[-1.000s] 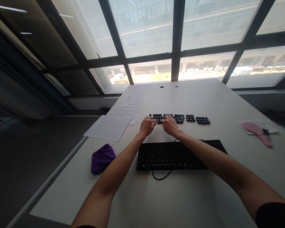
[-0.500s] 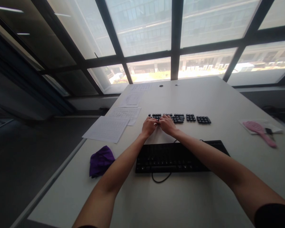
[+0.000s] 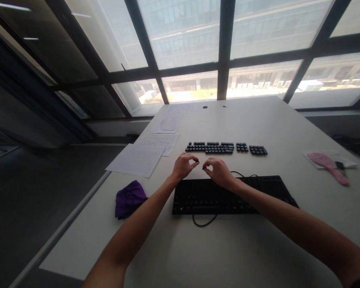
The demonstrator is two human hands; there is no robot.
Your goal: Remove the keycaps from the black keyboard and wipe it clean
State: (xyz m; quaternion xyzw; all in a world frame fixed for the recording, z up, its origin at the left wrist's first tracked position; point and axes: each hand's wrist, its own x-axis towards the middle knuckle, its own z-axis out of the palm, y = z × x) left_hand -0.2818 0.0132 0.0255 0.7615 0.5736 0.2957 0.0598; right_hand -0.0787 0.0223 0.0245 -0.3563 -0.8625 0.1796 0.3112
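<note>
My left hand (image 3: 183, 165) pinches a small black keycap (image 3: 197, 161) between thumb and finger, held just above the white table. Facing it, my right hand (image 3: 218, 171) is closed in a pinch on another small dark keycap (image 3: 204, 167). Beyond both hands, loose black keycaps (image 3: 219, 149) lie in rows, grouped in blocks like a keyboard layout. Below my hands rests a black keyboard (image 3: 216, 196), partly covered by my right forearm. Much of its surface looks bare of caps, though some keys show along the near left part.
A purple cloth (image 3: 130, 200) lies left of my left forearm. Several written sheets of paper (image 3: 135, 160) run along the table's left edge. A pink hairbrush (image 3: 327, 163) lies at the right on a clear bag. The keyboard's cable (image 3: 204, 225) loops out at the front.
Both hands have drawn back from the keycap rows toward me and moved slightly apart, each with a small keycap in its pinch. The front left of the keycap block is now uncovered.
</note>
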